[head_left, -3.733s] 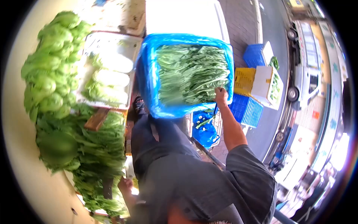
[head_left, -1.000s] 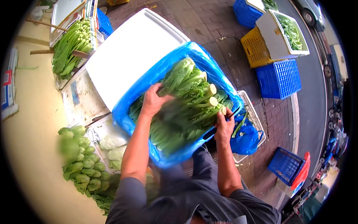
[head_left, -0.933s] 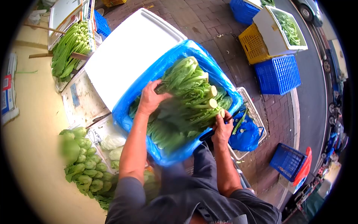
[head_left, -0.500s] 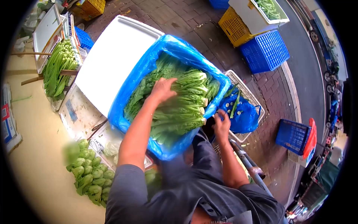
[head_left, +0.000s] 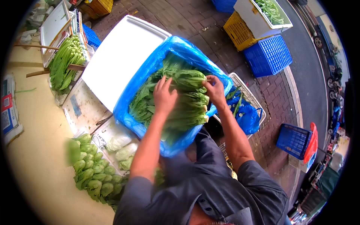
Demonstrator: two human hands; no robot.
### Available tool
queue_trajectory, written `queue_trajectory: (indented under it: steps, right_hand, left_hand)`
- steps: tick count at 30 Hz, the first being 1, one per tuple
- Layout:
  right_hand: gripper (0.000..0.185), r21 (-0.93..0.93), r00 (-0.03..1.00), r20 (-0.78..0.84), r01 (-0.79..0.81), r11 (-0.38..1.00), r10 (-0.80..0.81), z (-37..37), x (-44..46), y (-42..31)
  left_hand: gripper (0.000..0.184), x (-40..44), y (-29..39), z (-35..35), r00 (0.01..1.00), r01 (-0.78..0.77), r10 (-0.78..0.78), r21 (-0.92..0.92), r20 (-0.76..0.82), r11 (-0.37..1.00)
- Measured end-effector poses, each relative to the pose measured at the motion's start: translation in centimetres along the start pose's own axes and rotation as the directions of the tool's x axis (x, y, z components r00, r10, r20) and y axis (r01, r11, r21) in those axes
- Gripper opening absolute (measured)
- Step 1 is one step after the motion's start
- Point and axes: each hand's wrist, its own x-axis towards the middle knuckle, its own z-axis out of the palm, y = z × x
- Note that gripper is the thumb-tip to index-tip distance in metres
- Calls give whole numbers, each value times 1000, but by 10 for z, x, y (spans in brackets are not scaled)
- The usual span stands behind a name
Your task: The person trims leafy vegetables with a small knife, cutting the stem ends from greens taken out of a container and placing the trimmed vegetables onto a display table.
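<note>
Long leafy green heads [head_left: 187, 103] lie side by side in a box lined with blue plastic [head_left: 129, 120], their pale cut stems facing right. My left hand [head_left: 165, 95] rests on the leaves with its fingers spread, holding nothing. At the stem end of the uppermost head [head_left: 189, 79], my right hand [head_left: 215, 90] has its fingers bent round the stem. The lower leaves are blurred.
A white foam lid or box [head_left: 123, 56] adjoins the blue lining. Right of it, a pale basket [head_left: 258, 107] holds a blue bag [head_left: 248, 118]. Stacked crates [head_left: 268, 56] stand at upper right; round green heads [head_left: 95, 170] and pale cabbages [head_left: 126, 150] lie lower left.
My right hand has moved up from beside the blue bag and taken hold of the top head's stem end. My left hand has shifted slightly down over the leaves. The view has shifted a little.
</note>
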Motion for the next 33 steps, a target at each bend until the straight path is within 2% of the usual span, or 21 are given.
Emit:
queue_trajectory:
  steps: [1,2,3,4,5,6,8,11,12,13,15,16,17,18,22,25,28,31,33]
  right_hand:
    - [29,-24,997,-25,75,997,-75,7,-15,-6]
    - [26,-26,986,-52,157,987,-158,13,-28,-8]
    - [26,21,987,-67,149,989,-147,18,-47,-22]
    - [26,-28,974,-72,212,977,-213,18,-63,-28]
    - [26,-77,957,-79,274,959,-280,18,-77,-33]
    - [26,-62,948,-91,301,952,-305,18,-94,-42]
    - [31,-45,946,-60,315,948,-317,9,-121,-49]
    - [37,-87,950,-39,306,948,-310,-9,-146,-51]
    - [38,-105,953,-42,295,950,-301,-17,-154,-55]
    - [38,-120,954,-46,290,950,-297,-25,-159,-60]
    - [50,-221,887,-22,446,867,-462,-40,-172,-71]
    - [52,-219,900,-2,424,879,-435,-48,-182,-73]
    - [55,-217,913,19,403,889,-409,-53,-191,-77]
    - [60,-319,920,79,388,865,-383,-56,-198,-83]
    - [70,-339,896,102,439,832,-431,-50,-210,-100]
    - [68,-318,865,69,491,811,-497,-50,-212,-107]
    - [67,-327,880,81,466,822,-467,-55,-219,-105]
    - [65,-310,886,77,457,833,-457,-57,-223,-106]
    - [63,-287,889,68,452,845,-452,-58,-226,-104]
  left_hand:
    - [52,-12,12,-7,989,79,-89,-90,-119,993]
    - [44,-25,24,-13,957,262,-287,-282,-50,923]
    - [48,-43,20,-2,899,408,-434,-467,57,785]
    - [53,-55,26,-1,808,541,-514,-708,287,454]
    - [58,-64,31,2,704,615,-477,-788,526,39]
    - [60,-66,46,0,736,559,-330,-806,591,-197]
    - [64,-62,85,-7,811,444,-13,-630,585,-637]
    - [60,-52,118,-4,829,408,-64,-678,556,-612]
    - [52,-50,127,-5,834,395,-78,-690,546,-606]
    - [51,-48,133,-3,811,386,-93,-649,577,-655]
    - [48,-44,142,-2,757,363,-118,-565,643,-741]
    - [45,-43,147,-2,744,344,-154,-570,650,-746]
    - [45,-43,152,-3,749,378,-136,-586,648,-717]
    - [45,-43,157,-4,754,411,-117,-602,647,-685]
    - [46,-52,172,-6,720,534,-31,-583,693,-612]
    - [47,-64,184,-11,704,595,70,-532,707,-603]
    - [46,-72,195,-15,695,576,71,-495,716,-651]
    - [46,-75,197,-12,661,597,66,-471,747,-650]
    - [46,-78,193,-8,672,602,66,-492,737,-629]
